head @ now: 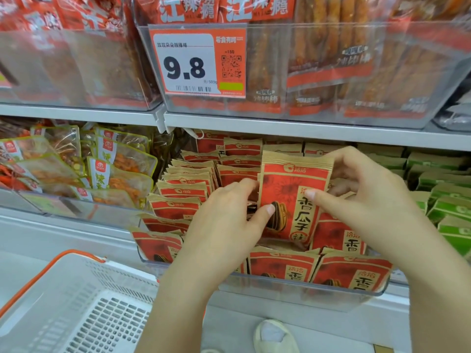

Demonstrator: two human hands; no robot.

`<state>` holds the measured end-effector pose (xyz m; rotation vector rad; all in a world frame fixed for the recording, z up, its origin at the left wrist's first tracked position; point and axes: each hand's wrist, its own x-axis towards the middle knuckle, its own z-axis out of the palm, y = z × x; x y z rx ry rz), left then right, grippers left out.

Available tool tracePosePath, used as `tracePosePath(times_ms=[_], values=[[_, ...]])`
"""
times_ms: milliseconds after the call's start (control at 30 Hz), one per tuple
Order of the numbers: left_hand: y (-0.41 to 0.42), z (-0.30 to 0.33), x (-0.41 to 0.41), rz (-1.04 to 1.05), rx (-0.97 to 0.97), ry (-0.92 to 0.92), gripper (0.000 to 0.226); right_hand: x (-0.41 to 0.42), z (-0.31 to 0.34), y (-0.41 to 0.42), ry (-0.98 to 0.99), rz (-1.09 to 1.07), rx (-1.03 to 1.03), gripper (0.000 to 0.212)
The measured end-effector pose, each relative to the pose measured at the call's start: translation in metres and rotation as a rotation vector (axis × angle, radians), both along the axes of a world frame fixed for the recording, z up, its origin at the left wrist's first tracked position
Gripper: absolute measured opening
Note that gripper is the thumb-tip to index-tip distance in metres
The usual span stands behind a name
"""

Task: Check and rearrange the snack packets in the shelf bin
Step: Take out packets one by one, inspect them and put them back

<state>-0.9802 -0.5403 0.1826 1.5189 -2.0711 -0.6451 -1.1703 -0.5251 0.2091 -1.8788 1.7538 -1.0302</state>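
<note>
Red-and-kraft snack packet (288, 197) stands upright above the clear shelf bin (305, 289), pinched between a left hand (226, 220) at its lower edge and a right hand (356, 189) gripping its top corner.

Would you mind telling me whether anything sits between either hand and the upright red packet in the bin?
Nothing visible does. The left hand and the right hand already hold the upright red packet from either side, thumbs on its front, raised above the other red packets in the clear bin.
</note>
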Motion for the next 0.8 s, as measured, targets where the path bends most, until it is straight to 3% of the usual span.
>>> tracePosePath(times_ms=[167,300,400,500,600,733,800], values=[[0.006,0.007,0.006,0.094,-0.073,0.128,0.038,0.0,-0.006,-0.004,0.168,-0.027,0.069,0.022],[0.01,0.016,0.013,0.025,-0.083,0.178,0.021,0.001,-0.004,-0.003,0.24,-0.007,0.128,0.019],[0.017,0.026,0.017,-0.157,0.086,0.116,0.021,0.001,-0.001,-0.002,0.29,0.007,0.145,0.019],[0.019,0.025,0.011,-0.286,0.186,-0.155,0.031,0.003,0.0,-0.002,0.298,0.012,0.142,0.016],[0.015,0.017,0.005,-0.224,0.122,-0.25,0.012,0.004,-0.001,0.0,0.236,0.006,0.102,0.01],[0.012,0.012,0.003,-0.178,0.05,-0.106,0.006,0.003,0.007,0.006,-0.014,0.067,0.0,0.021],[0.014,0.016,0.004,-0.158,-0.001,0.061,0.005,0.001,0.014,0.011,-0.17,0.188,0.04,0.03]])
